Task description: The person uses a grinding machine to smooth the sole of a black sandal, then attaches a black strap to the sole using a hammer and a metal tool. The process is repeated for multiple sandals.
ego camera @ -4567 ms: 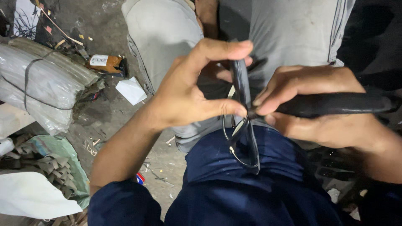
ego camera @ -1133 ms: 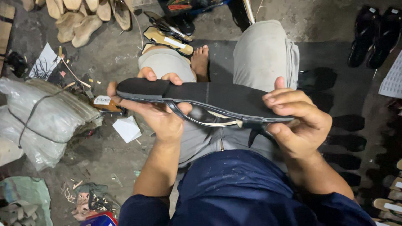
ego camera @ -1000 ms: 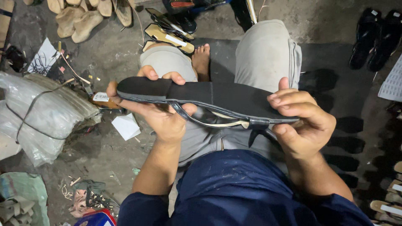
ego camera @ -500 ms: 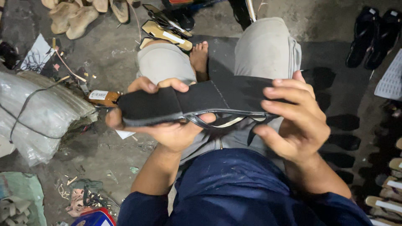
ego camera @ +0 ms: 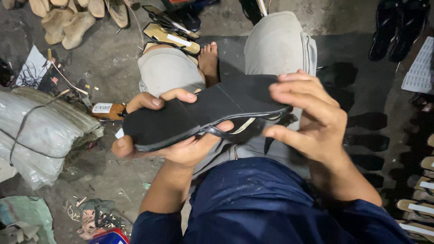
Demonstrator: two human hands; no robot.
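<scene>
I see a black sandal (ego camera: 203, 110) held sole-up across the person's lap, above the grey-trousered knees (ego camera: 275, 45). The left hand (ego camera: 176, 140) cups it from below — fingers curl over the far edge near the rounded end, and the thumb hooks around a thin strap (ego camera: 217, 131) on the near side. The right hand (ego camera: 307, 117) grasps the other end, fingertips pressed on the upper face and the thumb underneath, so both hands are closed on the same sandal. It lies tilted, its left end lower than its right.

A bare foot (ego camera: 209, 61) shows between the knees. On the ground to the left lies a plastic-wrapped bundle (ego camera: 40, 131) tied with cord, and beside it a small brown bottle (ego camera: 108, 110). Tan soles (ego camera: 68, 25) lie heaped at the top left — dark sandals (ego camera: 398, 27) sit at the top right.
</scene>
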